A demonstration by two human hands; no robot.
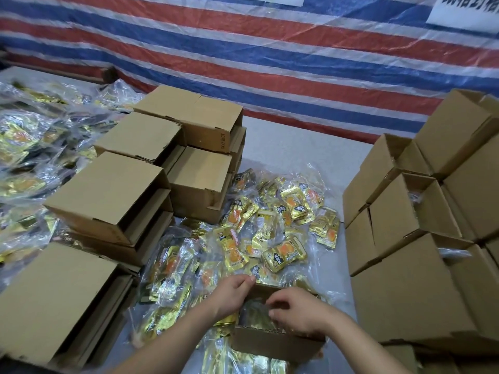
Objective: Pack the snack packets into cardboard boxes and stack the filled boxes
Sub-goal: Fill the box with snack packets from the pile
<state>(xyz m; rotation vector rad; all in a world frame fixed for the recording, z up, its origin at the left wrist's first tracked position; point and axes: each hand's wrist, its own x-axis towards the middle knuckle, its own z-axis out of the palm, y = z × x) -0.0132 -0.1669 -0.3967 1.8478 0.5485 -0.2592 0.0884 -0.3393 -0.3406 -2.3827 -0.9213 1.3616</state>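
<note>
- Far left: a heap of bagged packets (29,147), gold foil inside clear bags; too many and too blurred to count.
- Left stack (113,184): about seven boxes show, lying stepped on their sides with the open ends facing right. These look empty, though I cannot see far inside.
- Loose packets (270,225) lie in the middle of the table (297,147), in torn clear wrap. There are a couple of dozen or more, and overlap stops an exact count.
- Left hand (232,292): fingers curled over the far left rim of the open box (275,338), steadying it. The hand grips the rim, not a packet.
- The open box is one, at the near edge between the two hands, with packets already inside.
- Right hand (297,309): fingers bent down into the box, pinching or pressing a bag of packets; I cannot tell whether they close round it.
- To do this step well, I judge: keep the left hand firm on the rim, lay the packets flat, and push corners below the rim so the flaps can shut.
- Right stack (421,238): about nine boxes show, piled in tiers; some have flaps ajar with plastic showing inside.
</note>
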